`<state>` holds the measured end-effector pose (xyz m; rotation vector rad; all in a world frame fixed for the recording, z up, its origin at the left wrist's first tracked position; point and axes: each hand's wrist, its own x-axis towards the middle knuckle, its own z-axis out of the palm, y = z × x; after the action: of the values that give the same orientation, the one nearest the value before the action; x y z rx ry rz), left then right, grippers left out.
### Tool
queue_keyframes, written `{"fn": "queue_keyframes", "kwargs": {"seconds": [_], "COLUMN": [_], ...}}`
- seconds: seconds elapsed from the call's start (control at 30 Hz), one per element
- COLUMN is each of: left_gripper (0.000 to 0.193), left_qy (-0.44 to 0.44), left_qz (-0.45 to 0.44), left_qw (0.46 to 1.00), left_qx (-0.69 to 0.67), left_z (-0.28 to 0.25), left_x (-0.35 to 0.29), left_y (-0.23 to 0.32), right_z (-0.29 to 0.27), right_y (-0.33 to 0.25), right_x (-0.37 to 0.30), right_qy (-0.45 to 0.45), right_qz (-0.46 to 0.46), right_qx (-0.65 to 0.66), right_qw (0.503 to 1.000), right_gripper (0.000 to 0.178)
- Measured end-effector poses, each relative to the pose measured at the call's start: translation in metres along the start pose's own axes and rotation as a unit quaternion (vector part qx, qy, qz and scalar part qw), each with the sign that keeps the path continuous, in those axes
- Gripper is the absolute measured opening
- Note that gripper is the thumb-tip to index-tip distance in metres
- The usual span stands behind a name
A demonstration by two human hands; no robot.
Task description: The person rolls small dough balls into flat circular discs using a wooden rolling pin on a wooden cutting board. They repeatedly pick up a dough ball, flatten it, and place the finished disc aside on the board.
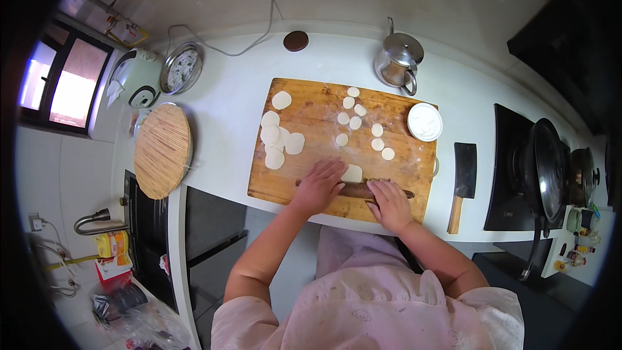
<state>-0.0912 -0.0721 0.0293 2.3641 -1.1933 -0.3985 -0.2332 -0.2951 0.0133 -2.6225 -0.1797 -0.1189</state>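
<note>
On a wooden board point(311, 126), a dark rolling pin point(353, 190) lies crosswise near the front edge. My left hand point(321, 185) rests flat over the pin's left part, fingers stretched forward beside a piece of flattened dough point(352, 173). That dough lies just beyond the pin, partly hidden. My right hand point(389, 203) is closed over the pin's right part, thumb on the near side. Rolled dough rounds point(295, 143) overlap at the board's left. Several smaller dough discs point(355, 122) are scattered across its middle and right. A white bowl of flour point(426, 122) stands at the right edge.
Right of the board lies a cleaver point(464, 178) with a wooden handle; beyond it a black pan point(547, 165) sits on the stove. A metal kettle point(399, 58) and brown lid point(295, 41) stand behind. Leftward are a woven round lid point(163, 150), metal bowl point(181, 69) and sink point(146, 233).
</note>
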Motion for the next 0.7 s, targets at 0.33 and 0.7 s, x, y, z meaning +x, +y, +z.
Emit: {"fn": "queue_keyframes", "kwargs": {"seconds": [0.33, 0.7], "left_gripper": [0.059, 0.074], "left_qy": [0.033, 0.167], "left_qz": [-0.046, -0.181], "left_qw": [0.995, 0.965], "left_qx": [-0.081, 0.092], "left_z": [0.014, 0.034], "left_x": [-0.012, -0.006], "left_y": [0.005, -0.012], "right_z": [-0.009, -0.011], "right_y": [-0.004, 0.021], "right_x": [-0.004, 0.086], "right_qy": [0.028, 0.014], "right_qz": [-0.050, -0.043], "right_qx": [0.012, -0.099], "right_qw": [0.998, 0.994], "right_gripper": [0.039, 0.059]}}
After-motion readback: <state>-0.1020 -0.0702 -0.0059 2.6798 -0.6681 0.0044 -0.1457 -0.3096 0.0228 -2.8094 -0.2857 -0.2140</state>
